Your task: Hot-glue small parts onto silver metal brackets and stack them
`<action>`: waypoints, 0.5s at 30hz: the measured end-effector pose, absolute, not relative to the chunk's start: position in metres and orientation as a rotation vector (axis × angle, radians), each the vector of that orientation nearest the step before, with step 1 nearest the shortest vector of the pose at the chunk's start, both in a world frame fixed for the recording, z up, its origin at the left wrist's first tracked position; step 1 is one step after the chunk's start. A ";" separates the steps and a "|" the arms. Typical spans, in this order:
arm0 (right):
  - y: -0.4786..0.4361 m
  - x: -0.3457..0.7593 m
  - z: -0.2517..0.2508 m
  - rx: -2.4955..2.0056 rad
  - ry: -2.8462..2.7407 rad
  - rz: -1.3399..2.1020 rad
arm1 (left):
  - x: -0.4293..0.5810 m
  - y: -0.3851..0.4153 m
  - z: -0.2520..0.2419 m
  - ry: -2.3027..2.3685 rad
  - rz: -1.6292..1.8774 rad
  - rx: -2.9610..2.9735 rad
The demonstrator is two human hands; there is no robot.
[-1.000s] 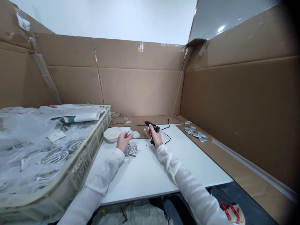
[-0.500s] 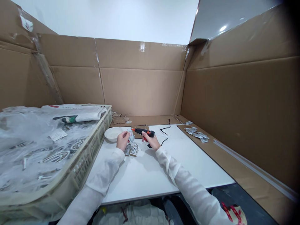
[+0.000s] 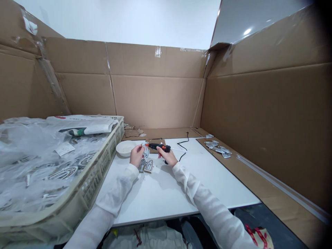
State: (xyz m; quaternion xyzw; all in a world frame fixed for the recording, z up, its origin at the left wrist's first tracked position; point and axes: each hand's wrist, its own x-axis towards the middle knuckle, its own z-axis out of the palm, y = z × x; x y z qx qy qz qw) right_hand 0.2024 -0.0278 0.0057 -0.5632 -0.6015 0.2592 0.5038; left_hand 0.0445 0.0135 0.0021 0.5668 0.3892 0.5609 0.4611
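My right hand [image 3: 167, 156] is wrapped round a black hot glue gun [image 3: 155, 146] with an orange nozzle pointing left. Between the fingers of my left hand [image 3: 136, 155] is a small grey-white flat piece [image 3: 146, 152], partly hidden by the fingers. The nozzle tip is at this piece; whether they touch I cannot tell. Just below, on the white tabletop, lie a grey arched piece [image 3: 141, 166] and an arched piece with white and brown layers [image 3: 148, 166]. A white bowl [image 3: 125, 148] stands left of my left hand.
A large cream plastic crate [image 3: 103, 162] of bagged pieces fills the left side. Several small bagged pieces [image 3: 219, 149] lie on cardboard at the right. A black cord [image 3: 183, 142] lies behind my right hand. Cardboard walls [image 3: 155, 100] enclose the back and sides.
The glue gun has shifted slightly, its nozzle a little lower against the piece in my left hand. Otherwise both hands keep nearly the same place.
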 end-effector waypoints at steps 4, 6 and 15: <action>-0.030 0.202 0.008 -1.368 -1.449 0.623 | 0.044 0.013 0.002 0.957 1.385 1.400; -0.031 0.201 0.010 -1.380 -1.444 0.627 | 0.044 0.013 0.001 0.955 1.386 1.395; -0.028 0.203 0.007 -1.440 -1.249 0.553 | 0.044 0.014 0.001 0.962 1.403 1.367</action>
